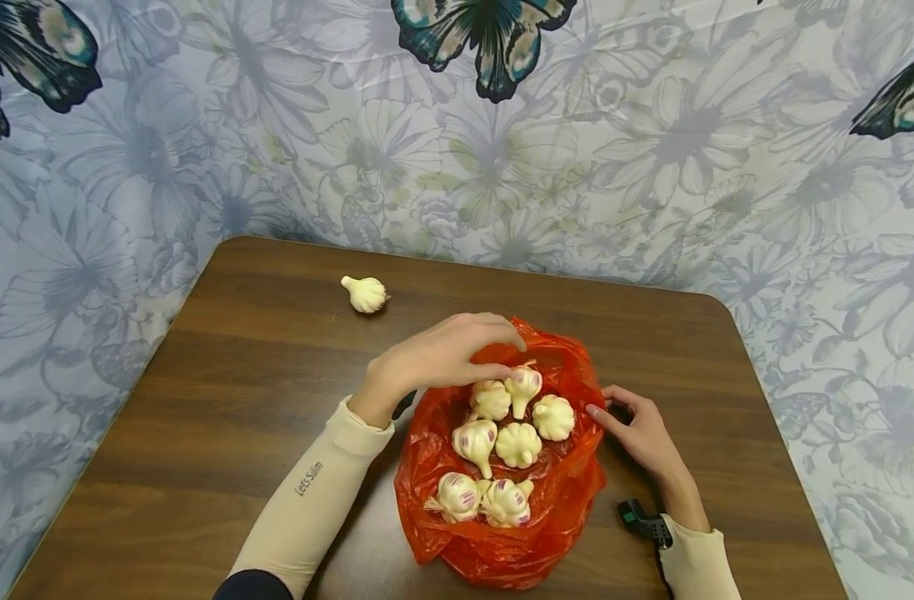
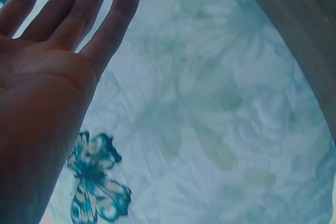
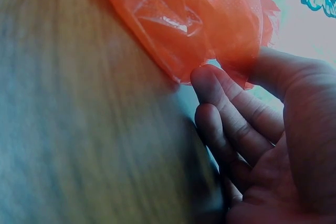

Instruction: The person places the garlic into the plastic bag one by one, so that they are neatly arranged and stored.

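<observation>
A red plastic bag [image 1: 516, 558] lies wide-mouthed on the table with several garlic bulbs [image 1: 518, 445] inside it. Over the bag's far left rim reaches my left hand [image 1: 449, 350]. Its fingers are extended and hold nothing; the thumb is close to a garlic bulb [image 1: 524, 385] near the back, and I cannot tell if they touch. The left wrist view shows the left hand [image 2: 58, 61] with spread, straight fingers. At the bag's right side, my right hand [image 1: 644, 437] pinches the rim, thumb inside and fingers outside. The right wrist view shows the bag [image 3: 210, 19] at those fingertips.
One more garlic bulb [image 1: 367, 295] lies alone at the back left of the brown wooden table [image 1: 202, 400]. Behind the table hangs a floral cloth [image 1: 501, 183] with butterflies. A dark wrist camera [image 1: 640, 521] sits on the right wrist.
</observation>
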A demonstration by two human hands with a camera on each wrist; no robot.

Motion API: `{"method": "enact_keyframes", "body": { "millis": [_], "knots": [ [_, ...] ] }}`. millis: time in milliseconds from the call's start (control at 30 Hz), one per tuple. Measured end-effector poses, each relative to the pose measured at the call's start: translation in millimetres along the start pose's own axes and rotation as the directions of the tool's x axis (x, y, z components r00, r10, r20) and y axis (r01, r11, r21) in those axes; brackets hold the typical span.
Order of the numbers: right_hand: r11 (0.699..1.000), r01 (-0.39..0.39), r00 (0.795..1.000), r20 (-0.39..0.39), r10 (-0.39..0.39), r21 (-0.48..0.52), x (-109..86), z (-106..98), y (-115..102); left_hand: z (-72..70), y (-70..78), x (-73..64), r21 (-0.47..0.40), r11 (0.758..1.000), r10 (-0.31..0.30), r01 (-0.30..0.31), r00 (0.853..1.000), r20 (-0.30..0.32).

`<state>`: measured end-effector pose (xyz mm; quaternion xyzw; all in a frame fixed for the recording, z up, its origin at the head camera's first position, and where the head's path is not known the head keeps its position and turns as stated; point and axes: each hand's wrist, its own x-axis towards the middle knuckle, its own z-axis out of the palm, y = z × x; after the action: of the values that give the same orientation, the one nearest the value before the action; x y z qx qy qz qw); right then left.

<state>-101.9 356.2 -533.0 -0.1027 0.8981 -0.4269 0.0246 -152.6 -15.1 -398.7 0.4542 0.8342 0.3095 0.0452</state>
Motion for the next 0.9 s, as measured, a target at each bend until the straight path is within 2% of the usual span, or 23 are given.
{"method": "enact_keyframes", "body": {
  "millis": [167, 433, 667, 900],
  "knots": [
    [1.000, 0.002, 1.000, 0.005, -0.002, -0.009, -0.2, -2.3, 0.3, -10.4, -6.6, -14.9, -0.001, 1.000, -0.019, 0.019, 0.998, -0.060],
    [1.000, 0.002, 1.000, 0.014, -0.002, 0.001, -5.9, -7.0, 1.7, -19.7, -10.4, -36.7, -0.017, 0.995, -0.099, 0.098, 0.990, -0.097],
    [1.000, 0.008, 0.999, 0.031, -0.009, 0.013, -9.4, -12.1, 5.8, -26.2, -12.3, -55.4, -0.029, 0.984, -0.181, 0.179, 0.974, -0.134],
    [1.000, 0.014, 0.999, 0.043, -0.015, 0.013, -11.8, -18.0, 8.3, -32.4, -11.9, -77.9, -0.053, 0.965, -0.264, 0.258, 0.951, -0.162]
  ]
}}
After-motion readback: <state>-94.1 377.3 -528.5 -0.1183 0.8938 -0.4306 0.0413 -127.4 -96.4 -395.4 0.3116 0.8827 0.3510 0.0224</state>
